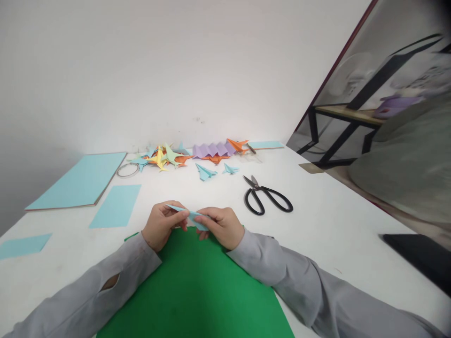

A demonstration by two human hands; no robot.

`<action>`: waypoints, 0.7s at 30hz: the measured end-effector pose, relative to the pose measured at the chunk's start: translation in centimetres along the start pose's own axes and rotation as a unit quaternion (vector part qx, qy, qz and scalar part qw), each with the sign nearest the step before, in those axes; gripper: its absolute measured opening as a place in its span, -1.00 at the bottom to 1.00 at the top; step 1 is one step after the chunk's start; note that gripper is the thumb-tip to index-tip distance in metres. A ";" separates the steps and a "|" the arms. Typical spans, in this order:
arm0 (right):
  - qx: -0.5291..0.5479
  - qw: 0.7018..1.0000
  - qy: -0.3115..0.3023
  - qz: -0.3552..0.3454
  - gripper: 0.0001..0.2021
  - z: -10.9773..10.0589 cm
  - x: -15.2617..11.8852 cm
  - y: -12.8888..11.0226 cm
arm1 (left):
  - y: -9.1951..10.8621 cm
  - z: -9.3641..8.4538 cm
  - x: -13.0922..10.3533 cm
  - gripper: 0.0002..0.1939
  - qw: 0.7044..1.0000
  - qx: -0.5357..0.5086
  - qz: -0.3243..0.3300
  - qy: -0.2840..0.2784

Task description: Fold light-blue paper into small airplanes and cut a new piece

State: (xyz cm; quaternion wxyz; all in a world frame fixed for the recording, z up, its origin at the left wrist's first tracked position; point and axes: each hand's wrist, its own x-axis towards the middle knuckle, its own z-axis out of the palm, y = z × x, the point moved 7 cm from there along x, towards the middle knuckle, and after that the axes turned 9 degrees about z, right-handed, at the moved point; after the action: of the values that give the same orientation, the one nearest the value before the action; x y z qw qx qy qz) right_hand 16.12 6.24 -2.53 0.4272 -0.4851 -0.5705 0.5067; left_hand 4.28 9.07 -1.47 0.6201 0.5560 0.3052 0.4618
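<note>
Now the left hand (pixel 160 227) and right hand (pixel 226 227) pinch blue paper (pixel 192 217) in their fingers (pixel 178 217), likely folding; another crease needs steady pressing.

Soft, diffuse light brightens the white bench (pixel 324 230); its direction is hard to tell. Behind the scissors (pixel 257 188), the wall (pixel 183 70) looks pale grey, dimming far to their left. Shadows around the scissors are faint. Left of them and slightly nearer, the fingers (pixel 178 218) and folded blue paper (pixel 193 217) look a little soft but readable. Well right of the scissors, the metal-framed shelf (pixel 347 112) and greyish-green fabric (pixel 405 155) smear into blur, stretched by wide-angle distortion. Beyond that, the upper corner falls nearly black. Nearer than the scissors, the grey sleeves (pixel 299 272) stretch toward the edges.
</note>
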 end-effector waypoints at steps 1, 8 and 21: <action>-0.008 1.000 0.015 -0.010 -0.74 -0.2 0.0 -0.1 | -0.1 -0.1 0.0 -0.85 1.000 -0.008 -0.004 0.002; -0.111 0.982 0.098 -0.114 -0.79 -1.0 -0.5 -1.9 | -0.2 -0.3 -0.1 -0.86 0.999 -0.026 -0.010 0.020; -0.034 0.997 0.071 -0.007 -0.73 -0.9 0.5 -0.1 | -0.4 -0.5 0.0 -0.89 1.000 0.010 0.027 0.004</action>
State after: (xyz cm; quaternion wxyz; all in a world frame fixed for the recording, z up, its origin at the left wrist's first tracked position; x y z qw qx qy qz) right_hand 16.88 6.84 -2.33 0.4533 -0.5298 -0.5593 0.4483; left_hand 3.93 9.28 -1.98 0.6004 0.5681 0.2972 0.4779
